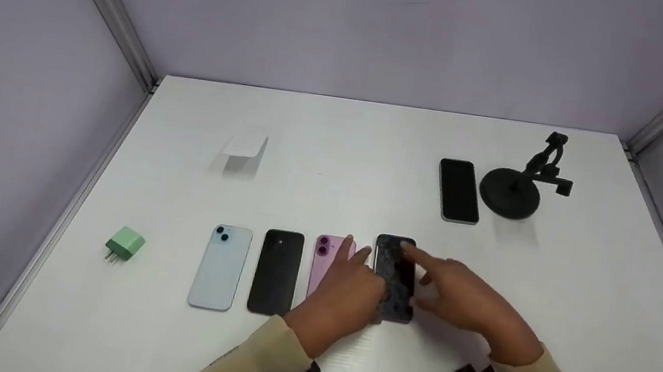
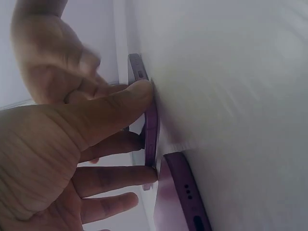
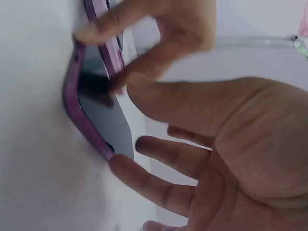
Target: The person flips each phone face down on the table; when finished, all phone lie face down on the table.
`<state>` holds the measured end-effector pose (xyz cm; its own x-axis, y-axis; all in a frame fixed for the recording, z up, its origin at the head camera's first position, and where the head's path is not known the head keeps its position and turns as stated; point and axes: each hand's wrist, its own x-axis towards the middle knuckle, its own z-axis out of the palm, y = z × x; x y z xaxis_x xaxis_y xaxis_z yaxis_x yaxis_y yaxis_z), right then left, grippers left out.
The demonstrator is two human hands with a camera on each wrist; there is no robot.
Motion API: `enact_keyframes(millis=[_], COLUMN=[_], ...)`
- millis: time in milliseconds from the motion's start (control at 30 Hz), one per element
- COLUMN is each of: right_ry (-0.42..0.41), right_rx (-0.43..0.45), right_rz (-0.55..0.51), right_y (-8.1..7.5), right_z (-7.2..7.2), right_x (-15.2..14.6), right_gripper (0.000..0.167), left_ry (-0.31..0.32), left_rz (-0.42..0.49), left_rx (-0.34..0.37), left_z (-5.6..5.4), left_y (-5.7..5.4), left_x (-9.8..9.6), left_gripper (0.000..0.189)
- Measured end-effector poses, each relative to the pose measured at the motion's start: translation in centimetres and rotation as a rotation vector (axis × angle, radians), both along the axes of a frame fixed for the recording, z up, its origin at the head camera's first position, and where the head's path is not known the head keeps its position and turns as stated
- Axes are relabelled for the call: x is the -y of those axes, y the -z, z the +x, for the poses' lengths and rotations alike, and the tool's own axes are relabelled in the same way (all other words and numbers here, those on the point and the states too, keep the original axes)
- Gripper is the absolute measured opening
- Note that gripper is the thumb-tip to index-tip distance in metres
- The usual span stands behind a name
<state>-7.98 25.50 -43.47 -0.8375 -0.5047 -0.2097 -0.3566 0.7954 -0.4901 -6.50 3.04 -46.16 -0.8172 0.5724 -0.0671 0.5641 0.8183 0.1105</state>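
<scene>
A dark, glossy smartphone point(image 1: 395, 286) lies flat on the white table between both hands, its surface catching reflections. My left hand point(image 1: 346, 289) reaches over a pink smartphone point(image 1: 329, 247) and holds the dark one by its lower left, thumb at the near corner and a finger at the side. Its other fingers are spread. My right hand point(image 1: 462, 295) touches the dark phone's upper part with an extended index finger. In the right wrist view the right thumb point(image 3: 178, 101) is raised off the phone. To the left lie a black smartphone point(image 1: 276, 272) and a light blue smartphone point(image 1: 220, 268).
A green charger plug point(image 1: 125, 243) lies at the left. Farther back stand a folded white card point(image 1: 245, 146) and, at the right, a black stand point(image 1: 510, 195) beside another black-screened smartphone point(image 1: 459, 191). Walls point(image 1: 353, 33) enclose the table point(image 1: 339, 129) at the back and sides.
</scene>
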Motion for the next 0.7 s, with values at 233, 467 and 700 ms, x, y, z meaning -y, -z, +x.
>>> enact_keyframes(millis=[233, 467, 700], right_ry=[-0.013, -0.036, -0.077], right_rx=[-0.056, -0.072, -0.128], right_rz=[0.036, 0.047, -0.010], right_y=[1.1, 2.4, 2.7], right_z=[-4.3, -5.7, -5.9], right_x=[-1.5, -1.6, -1.9], right_gripper=[0.095, 0.090, 0.088], left_ry=[-0.002, 0.026, 0.073], left_rz=[0.021, 0.021, -0.013], left_rx=[0.017, 0.033, 0.018], left_z=[-0.2, -0.3, -0.3], left_y=[0.0, -0.1, 0.1], left_x=[0.2, 0.3, 0.6], left_gripper=[0.029, 0.037, 0.036])
